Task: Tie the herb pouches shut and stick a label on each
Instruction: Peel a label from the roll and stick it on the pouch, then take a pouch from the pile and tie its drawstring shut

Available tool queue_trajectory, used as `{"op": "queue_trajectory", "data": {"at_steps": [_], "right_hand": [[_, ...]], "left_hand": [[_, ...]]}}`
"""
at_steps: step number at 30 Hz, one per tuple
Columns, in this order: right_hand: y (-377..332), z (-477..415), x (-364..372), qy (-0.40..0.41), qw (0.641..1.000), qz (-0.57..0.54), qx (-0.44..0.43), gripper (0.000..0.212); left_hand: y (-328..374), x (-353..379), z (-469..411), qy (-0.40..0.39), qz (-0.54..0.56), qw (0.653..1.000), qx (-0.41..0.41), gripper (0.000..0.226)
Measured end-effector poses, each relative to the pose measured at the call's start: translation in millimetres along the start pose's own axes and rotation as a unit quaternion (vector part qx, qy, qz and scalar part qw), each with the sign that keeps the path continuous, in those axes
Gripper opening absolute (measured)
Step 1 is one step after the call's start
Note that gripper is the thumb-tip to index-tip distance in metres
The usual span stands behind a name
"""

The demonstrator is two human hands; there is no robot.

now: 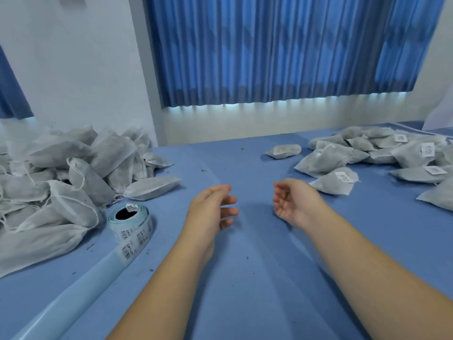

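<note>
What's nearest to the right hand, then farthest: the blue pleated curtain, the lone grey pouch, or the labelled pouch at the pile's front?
1. Labelled grey fabric pouch, just beside the right hand.
2. Lone grey fabric pouch, farther back.
3. Blue pleated curtain, at the back wall.

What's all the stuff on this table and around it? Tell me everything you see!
unlabelled pouches: too many to count, white-grey, heaped on the table's left side
labelled pouches: many, white-grey with white labels, spread on the right side
label roll: one, pale teal with white barcode labels, beside the left heap
backing strip: one, pale blue, trailing from the roll to the near edge
tablecloth: one, blue, flecked with dark crumbs
curtains: two, blue, behind the table
wall: white, behind
left hand: empty, over the middle
right hand: empty, facing it
</note>
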State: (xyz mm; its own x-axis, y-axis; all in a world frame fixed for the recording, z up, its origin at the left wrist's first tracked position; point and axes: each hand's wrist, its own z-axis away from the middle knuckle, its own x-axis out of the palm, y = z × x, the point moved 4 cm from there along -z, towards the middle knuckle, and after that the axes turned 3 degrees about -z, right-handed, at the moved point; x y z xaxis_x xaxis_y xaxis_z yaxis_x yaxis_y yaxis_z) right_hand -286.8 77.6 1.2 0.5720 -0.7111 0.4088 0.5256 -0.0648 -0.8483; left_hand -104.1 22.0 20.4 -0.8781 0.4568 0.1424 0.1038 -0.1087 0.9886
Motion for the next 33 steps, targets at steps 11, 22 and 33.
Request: {"op": "queue_trajectory", "data": {"at_steps": [11, 22, 33], "right_hand": [[65.7, 32.0, 155.0, -0.202, 0.972, 0.109, -0.045, 0.005], [97.3, 29.6, 154.8, -0.206, 0.961, 0.167, -0.078, 0.005], [96.7, 40.0, 154.4, -0.203, 0.941, 0.247, -0.112, 0.012]], "left_hand": [[41.0, -76.1, 18.8, 0.072, 0.080, 0.993, 0.042, 0.013], [54.4, -233.4, -11.8, 0.236, -0.630, 0.739, -0.042, 0.018], [47.5, -244.8, -11.9, 0.209, -0.743, 0.635, -0.027, 0.007]]}}
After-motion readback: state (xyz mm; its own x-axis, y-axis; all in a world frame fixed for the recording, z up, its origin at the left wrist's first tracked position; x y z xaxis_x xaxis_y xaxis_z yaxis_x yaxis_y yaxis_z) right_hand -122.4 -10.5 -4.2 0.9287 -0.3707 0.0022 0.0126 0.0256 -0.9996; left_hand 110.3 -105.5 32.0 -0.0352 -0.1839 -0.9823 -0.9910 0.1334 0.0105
